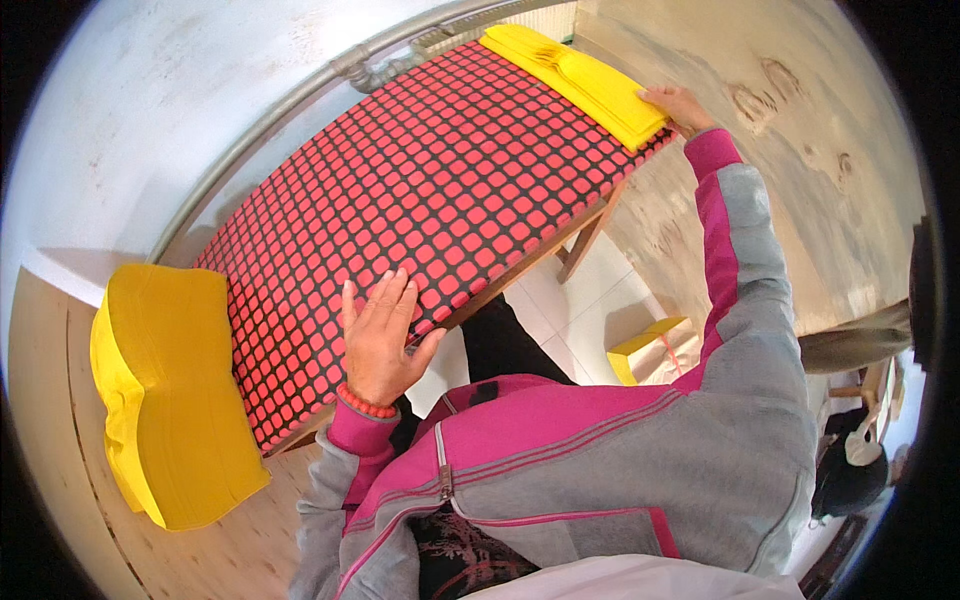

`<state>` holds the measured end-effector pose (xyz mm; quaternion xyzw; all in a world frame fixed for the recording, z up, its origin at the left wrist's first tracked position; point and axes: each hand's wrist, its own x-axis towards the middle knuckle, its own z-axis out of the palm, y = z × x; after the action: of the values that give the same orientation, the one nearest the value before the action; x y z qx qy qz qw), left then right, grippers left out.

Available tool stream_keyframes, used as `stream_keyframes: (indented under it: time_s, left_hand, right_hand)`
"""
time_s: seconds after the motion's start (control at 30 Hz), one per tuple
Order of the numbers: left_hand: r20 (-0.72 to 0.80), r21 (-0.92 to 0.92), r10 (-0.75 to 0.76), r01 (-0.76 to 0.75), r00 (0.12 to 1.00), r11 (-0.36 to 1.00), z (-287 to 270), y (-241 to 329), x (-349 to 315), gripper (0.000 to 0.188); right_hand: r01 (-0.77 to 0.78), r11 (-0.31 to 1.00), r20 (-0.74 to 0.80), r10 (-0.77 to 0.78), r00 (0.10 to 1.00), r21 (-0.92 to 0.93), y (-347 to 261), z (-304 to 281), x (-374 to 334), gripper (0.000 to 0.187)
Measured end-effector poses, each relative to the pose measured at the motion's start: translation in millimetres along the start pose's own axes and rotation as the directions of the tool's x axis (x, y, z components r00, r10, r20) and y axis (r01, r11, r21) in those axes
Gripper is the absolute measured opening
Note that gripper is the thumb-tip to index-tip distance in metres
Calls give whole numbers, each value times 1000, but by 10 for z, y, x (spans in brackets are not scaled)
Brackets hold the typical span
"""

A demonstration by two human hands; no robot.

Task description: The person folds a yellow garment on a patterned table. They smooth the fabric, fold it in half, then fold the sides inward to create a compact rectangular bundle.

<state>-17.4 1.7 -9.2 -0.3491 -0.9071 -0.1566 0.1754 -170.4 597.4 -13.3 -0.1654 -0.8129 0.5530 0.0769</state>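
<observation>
My left hand point(380, 338) lies flat near the front edge of a table covered in red-and-black checked cloth point(400, 190). Its fingers are stretched out and hold nothing; a string of red beads circles the wrist. At the far right end of the table, my right hand point(680, 108) pinches the near edge of a flat stack of yellow cloth point(575, 80). Some of its fingers are hidden. Across the table's left end rests a larger, thicker yellow cloth stack point(175, 390), drawn in at its middle.
Grey pipes point(260, 130) run along the wall behind the table. A stained board-like surface point(780, 180) rises at the right. Under the table's right side, a yellow bundle with a pink tie point(655, 352) sits on the tiled floor point(560, 300). Wooden boards point(200, 545) lie at lower left.
</observation>
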Motion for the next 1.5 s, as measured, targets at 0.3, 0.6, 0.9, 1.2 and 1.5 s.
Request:
stream_keyframes:
  time_s: [0.3, 0.6, 0.9, 1.2, 1.5]
  left_hand:
    - [-16, 15, -1, 1, 1000, 1000, 8, 8, -6, 62]
    - [-27, 17, 23, -22, 999, 1000, -25, 17, -20, 61]
    - [-138, -13, 60, -63, 989, 998, -37, 16, -74, 62]
    - [-319, -213, 44, -117, 947, 970, -82, -14, -246, 28]
    - [-373, -260, -240, 147, 896, 954, -181, -36, -1192, 13]
  right_hand:
    - [250, 474, -256, -767, 588, -845, -192, 353, -455, 66]
    - [558, 378, 178, -690, 702, -739, -170, 1000, -960, 54]
    - [646, 270, 178, -822, 540, -714, -426, 1270, -1365, 44]
    - [963, 138, 283, -938, 202, -231, -733, 2179, -2167, 22]
    - [965, 260, 336, -912, 236, 27, -1031, 2693, -2688, 15]
